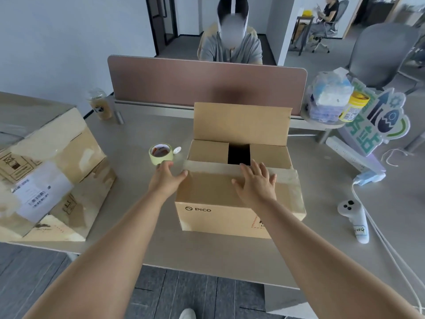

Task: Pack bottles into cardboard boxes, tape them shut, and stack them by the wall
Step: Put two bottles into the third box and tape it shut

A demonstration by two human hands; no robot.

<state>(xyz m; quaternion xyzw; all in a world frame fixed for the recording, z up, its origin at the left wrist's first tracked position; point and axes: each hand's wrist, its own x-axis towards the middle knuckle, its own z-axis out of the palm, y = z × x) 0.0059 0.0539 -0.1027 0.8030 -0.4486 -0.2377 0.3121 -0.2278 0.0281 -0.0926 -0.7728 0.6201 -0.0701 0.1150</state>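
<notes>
Just past the left hand [166, 178], a tape roll [161, 154] on the table [142, 203], close by the box's left far corner. Farther left, a heap of taped boxes [53, 171] with labels, well apart from the hands. Right of the right hand [256, 183], beyond the box, a white controller [355, 217] lying near the table's edge, with cables alongside and a power strip [349, 155] farther back. At the far side, a brown divider [202, 81] with a person [230, 47] seated behind; by its left end a bottle [101, 104], by its right end a wrapped pack [326, 100], a jar [353, 107] and a sign [381, 118]. Nothing lying between hands and box. Left hand released, fingers straight toward the foot of the roll, contact there hard to tell, thumb against the left corner of the near flap [207, 187]. Right hand released too, flat with fingers spread, pressing down on the same flap, fingertips at its taped edge. Box [213, 217] in the middle of the table, straight ahead: plain cardboard, PICO printed on the near wall, near flap folded down, two short flaps folded in with a dark gap between, far flap [241, 123] standing upright. Inside too dark to make out.
</notes>
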